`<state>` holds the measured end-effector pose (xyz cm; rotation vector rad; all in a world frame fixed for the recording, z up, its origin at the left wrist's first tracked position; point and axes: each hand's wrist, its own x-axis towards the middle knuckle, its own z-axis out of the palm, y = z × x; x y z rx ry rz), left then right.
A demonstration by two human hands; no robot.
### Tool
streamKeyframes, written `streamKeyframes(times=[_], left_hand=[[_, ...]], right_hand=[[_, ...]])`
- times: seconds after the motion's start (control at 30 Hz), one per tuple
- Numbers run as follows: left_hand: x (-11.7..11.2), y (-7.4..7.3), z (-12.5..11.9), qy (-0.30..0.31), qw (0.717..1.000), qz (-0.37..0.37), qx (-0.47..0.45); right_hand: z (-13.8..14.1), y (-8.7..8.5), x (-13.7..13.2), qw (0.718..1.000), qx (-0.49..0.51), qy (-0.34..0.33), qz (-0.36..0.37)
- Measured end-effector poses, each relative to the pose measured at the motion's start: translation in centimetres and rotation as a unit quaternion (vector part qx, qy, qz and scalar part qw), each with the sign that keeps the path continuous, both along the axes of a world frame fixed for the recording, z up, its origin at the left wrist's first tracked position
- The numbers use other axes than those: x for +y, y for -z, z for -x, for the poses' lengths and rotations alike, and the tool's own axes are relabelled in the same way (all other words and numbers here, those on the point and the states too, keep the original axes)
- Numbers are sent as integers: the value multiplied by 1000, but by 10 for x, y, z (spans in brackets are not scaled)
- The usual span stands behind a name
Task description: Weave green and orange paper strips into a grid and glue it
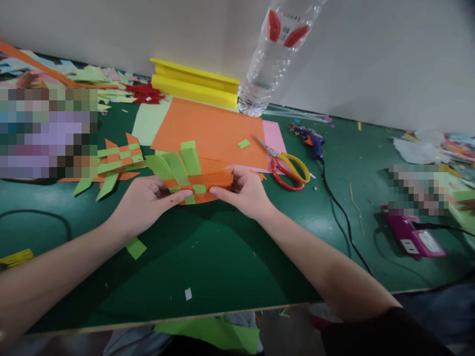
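Here, the left hand (146, 201) and right hand (250, 193) pinch flat, interwoven orange-green paper strips (201, 182).

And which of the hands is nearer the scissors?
Right. The right hand is just left of the scissors; the left hand is farther left. Both hold the woven paper.

Room lies over the near tabletop (230, 267); beyond, the held weave (200, 189), scissors (275, 155) and glue gun (313, 142) obstruct.

Bottle (271, 64) behind hands (252, 194) — scraps (89, 74) left, scissors (276, 155) right
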<state>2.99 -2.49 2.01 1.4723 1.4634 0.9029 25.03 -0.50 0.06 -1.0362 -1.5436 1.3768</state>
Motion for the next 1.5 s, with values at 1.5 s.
streamKeyframes(times=[1.5], left_hand=[[-6,3,2,45,987,-150,44]], right_hand=[[3,-6,-10,960,-146,-51,-232]])
